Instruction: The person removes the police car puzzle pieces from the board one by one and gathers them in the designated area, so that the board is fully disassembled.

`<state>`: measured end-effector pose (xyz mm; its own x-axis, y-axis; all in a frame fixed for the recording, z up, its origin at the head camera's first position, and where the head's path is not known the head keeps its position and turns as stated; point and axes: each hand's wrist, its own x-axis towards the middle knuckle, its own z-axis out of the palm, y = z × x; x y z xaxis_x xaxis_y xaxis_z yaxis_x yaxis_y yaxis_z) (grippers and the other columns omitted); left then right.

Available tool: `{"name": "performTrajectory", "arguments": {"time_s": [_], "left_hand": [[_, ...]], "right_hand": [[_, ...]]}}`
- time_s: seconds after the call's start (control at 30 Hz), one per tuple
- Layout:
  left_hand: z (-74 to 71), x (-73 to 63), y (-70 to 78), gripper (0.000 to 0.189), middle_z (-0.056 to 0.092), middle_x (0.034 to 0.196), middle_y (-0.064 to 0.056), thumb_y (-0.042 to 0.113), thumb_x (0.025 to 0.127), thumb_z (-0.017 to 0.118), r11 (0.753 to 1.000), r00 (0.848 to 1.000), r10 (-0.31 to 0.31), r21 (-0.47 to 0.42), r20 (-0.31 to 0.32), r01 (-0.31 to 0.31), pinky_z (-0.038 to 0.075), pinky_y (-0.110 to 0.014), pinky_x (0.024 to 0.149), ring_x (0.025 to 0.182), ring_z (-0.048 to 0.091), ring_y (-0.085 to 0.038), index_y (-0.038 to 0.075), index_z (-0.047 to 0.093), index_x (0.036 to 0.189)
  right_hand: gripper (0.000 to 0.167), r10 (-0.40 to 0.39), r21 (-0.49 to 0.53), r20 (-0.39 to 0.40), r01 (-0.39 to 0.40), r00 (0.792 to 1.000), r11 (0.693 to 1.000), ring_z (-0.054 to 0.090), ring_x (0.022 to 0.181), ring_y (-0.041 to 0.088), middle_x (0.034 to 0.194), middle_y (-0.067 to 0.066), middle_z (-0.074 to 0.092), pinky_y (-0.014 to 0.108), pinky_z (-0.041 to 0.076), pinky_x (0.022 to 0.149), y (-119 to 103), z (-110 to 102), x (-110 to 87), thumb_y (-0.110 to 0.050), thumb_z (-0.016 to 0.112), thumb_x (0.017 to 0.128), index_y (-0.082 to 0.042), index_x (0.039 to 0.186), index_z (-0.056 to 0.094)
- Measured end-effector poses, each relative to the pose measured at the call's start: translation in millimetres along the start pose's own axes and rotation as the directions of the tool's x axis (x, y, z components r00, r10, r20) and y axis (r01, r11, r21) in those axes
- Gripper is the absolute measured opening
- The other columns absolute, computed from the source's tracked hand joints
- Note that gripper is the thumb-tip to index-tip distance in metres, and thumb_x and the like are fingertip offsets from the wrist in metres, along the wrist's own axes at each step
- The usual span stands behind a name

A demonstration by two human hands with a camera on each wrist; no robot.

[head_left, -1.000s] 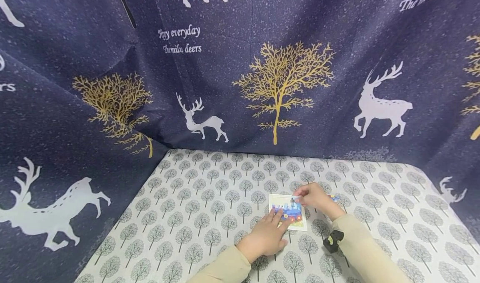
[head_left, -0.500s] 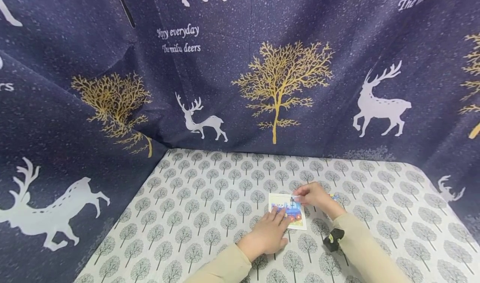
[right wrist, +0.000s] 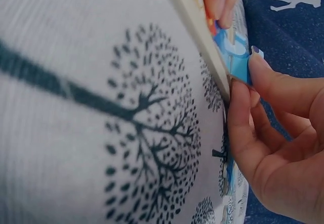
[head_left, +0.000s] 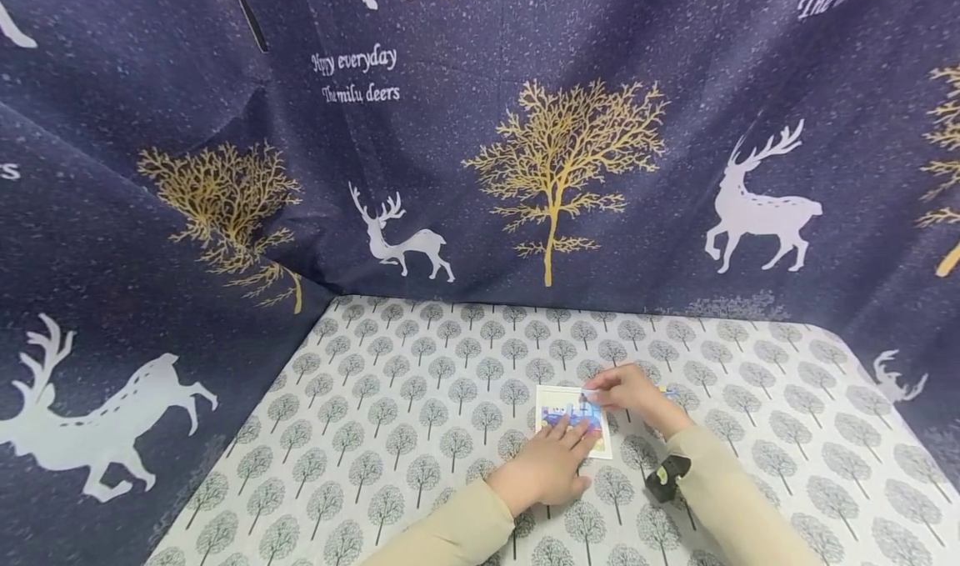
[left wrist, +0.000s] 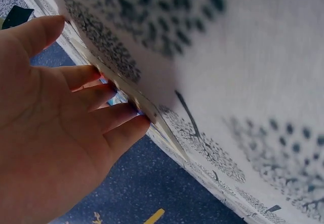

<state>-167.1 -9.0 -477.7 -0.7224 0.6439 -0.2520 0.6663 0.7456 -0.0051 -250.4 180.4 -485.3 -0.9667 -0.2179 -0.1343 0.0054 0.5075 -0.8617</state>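
Note:
A small framed jigsaw puzzle (head_left: pixel 552 398) with a blue train picture lies flat on the cloth, right of centre in the head view. My left hand (head_left: pixel 551 466) rests its fairly straight fingertips on the lower part of the picture. In the left wrist view, the fingers (left wrist: pixel 121 113) press on the thin board from above. At the upper right corner my right hand (head_left: pixel 622 389) pinches a blue puzzle piece (right wrist: pixel 241 68) between thumb and forefinger. The piece looks tilted over the pale frame (right wrist: pixel 200 36). Both hands cover part of the picture.
Just behind the right wrist a small colourful item (head_left: pixel 666 392), mostly hidden, lies on the white tree-print cloth (head_left: pixel 420 416). A dark blue curtain (head_left: pixel 480 132) with deer and trees rises behind and on the left. A black device (head_left: pixel 667 478) sits at the right cuff.
My left hand has shifted slightly right across the picture, covering more of its lower part. The right hand stays at the corner, still pinching the piece.

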Motion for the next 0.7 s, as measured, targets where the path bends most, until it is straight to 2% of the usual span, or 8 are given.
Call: {"name": "performTrajectory", "arguments": {"time_s": [0.17,0.27,0.37,0.47,0.53,0.7], "left_hand": [[0.2,1.6,1.6,0.071,0.015,0.16,0.006,0.053,0.096,0.045,1.0,1.0,-0.018,0.004,0.009,0.018,0.024,-0.036,0.116,0.146,0.017,-0.021,0.025,0.017,0.155],[-1.2,1.6,1.5,0.071,0.016,0.16,0.007,0.053,0.096,0.045,1.0,1.0,-0.019,0.011,0.013,0.019,0.024,-0.034,0.115,0.145,0.018,-0.02,0.026,0.017,0.155],[-2.4,0.7,0.8,0.071,0.017,0.16,0.007,0.052,0.096,0.046,1.0,1.0,-0.021,0.001,0.014,0.021,0.024,-0.034,0.115,0.145,0.018,-0.02,0.026,0.017,0.155],[-1.5,0.4,0.3,0.07,0.017,0.16,0.007,0.052,0.096,0.046,1.0,1.0,-0.023,-0.014,0.014,0.023,0.024,-0.034,0.116,0.146,0.018,-0.02,0.026,0.017,0.155],[-0.6,0.4,0.0,0.07,0.017,0.16,0.007,0.052,0.096,0.046,1.0,1.0,-0.021,-0.018,0.01,0.021,0.024,-0.034,0.116,0.146,0.018,-0.02,0.026,0.017,0.155],[0.5,1.0,0.0,0.07,0.017,0.16,0.006,0.05,0.096,0.046,1.0,1.0,-0.006,-0.029,0.0,0.006,0.024,-0.034,0.116,0.146,0.018,-0.021,0.025,0.018,0.155]], "right_hand": [[0.022,0.045,0.039,0.004,-0.045,0.999,0.998,0.068,0.072,0.018,0.09,0.013,0.072,0.031,0.059,0.068,-1.9,-1.2,0.6,-0.003,0.073,0.08,0.005,0.101,0.071],[0.025,0.078,0.058,-0.03,-0.076,0.997,0.995,0.065,0.07,0.015,0.09,0.01,0.071,0.03,0.058,0.067,-9.7,-5.3,2.2,-0.005,0.072,0.082,0.006,0.104,0.069],[0.03,0.078,0.08,-0.071,-0.072,0.994,0.994,0.063,0.072,0.017,0.091,0.009,0.069,0.033,0.057,0.068,-22.4,-14.4,5.0,-0.007,0.07,0.084,0.007,0.109,0.066],[0.035,0.052,0.131,-0.071,-0.042,0.996,0.991,0.067,0.079,0.023,0.098,0.017,0.068,0.039,0.058,0.076,-29.7,-27.1,5.9,-0.008,0.068,0.087,0.009,0.116,0.061],[0.038,0.036,0.176,-0.052,-0.026,0.998,0.984,0.068,0.084,0.025,0.105,0.02,0.066,0.041,0.057,0.08,-26.4,-36.2,4.2,-0.01,0.067,0.09,0.011,0.12,0.058],[0.046,0.032,0.201,-0.058,-0.02,0.998,0.979,0.069,0.082,0.02,0.109,0.018,0.066,0.036,0.058,0.078,-2.6,-62.2,-7.5,-0.015,0.064,0.093,0.012,0.127,0.052]]}}
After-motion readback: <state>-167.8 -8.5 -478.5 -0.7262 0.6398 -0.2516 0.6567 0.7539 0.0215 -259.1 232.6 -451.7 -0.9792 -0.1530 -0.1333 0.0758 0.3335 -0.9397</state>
